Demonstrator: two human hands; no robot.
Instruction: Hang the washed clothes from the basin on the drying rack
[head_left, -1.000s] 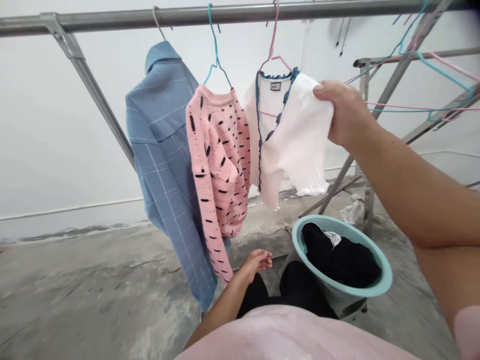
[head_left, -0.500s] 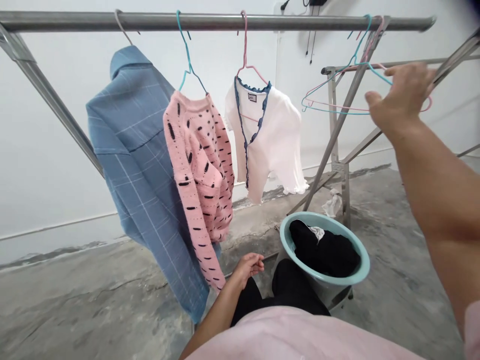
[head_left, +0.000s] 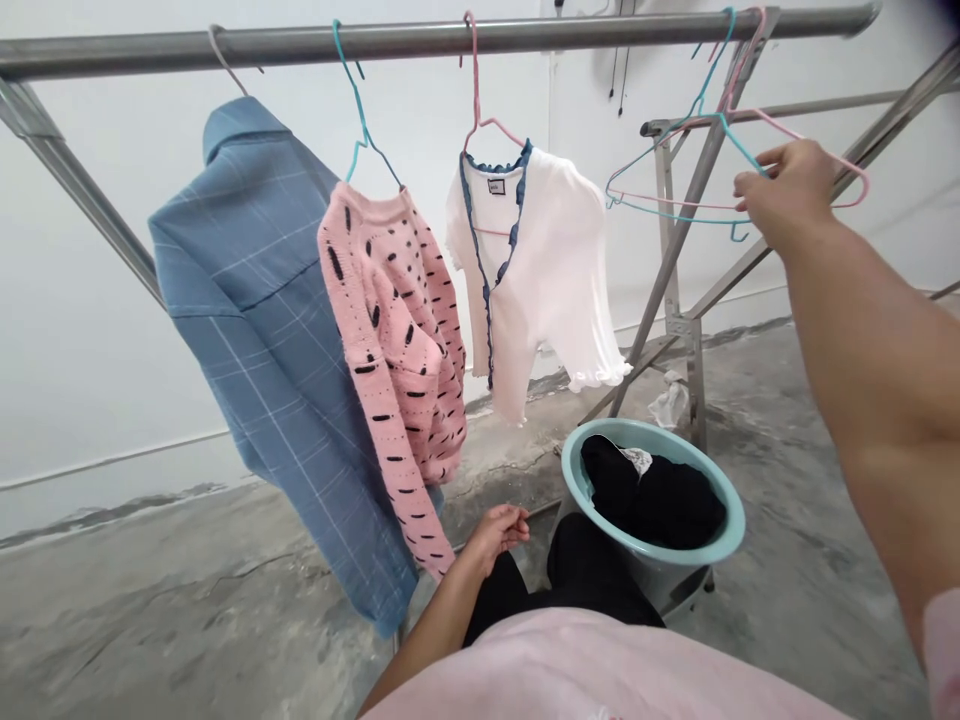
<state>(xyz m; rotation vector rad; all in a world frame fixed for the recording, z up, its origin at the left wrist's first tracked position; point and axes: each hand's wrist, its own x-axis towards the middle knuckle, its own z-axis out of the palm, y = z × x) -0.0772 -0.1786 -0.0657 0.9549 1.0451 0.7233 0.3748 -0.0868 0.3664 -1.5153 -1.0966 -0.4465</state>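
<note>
My right hand point(head_left: 787, 190) is raised at the right end of the steel rail point(head_left: 450, 38), against a pink wire hanger point(head_left: 817, 150) and a teal wire hanger point(head_left: 675, 215). Its fingers lie at the wires, but I cannot tell whether they grip them. To the left hang a blue checked shirt point(head_left: 255, 300), a pink sweater with black dashes point(head_left: 397, 330) and a white cardigan with blue trim point(head_left: 536, 260), each on its own hanger. My left hand point(head_left: 495, 535) rests low over my black-trousered knee, loosely curled and holding nothing.
A pale teal basin point(head_left: 574, 475) holding black clothes point(head_left: 652, 495) stands on the worn concrete floor in front of me. Behind it are the metal legs of the drying rack point(head_left: 675, 250) and a crumpled white cloth point(head_left: 669, 402). A white wall runs behind everything.
My right hand has let go of the white cardigan's sleeve and moved right and up to the hangers. The cardigan now hangs free. My left hand has barely moved.
</note>
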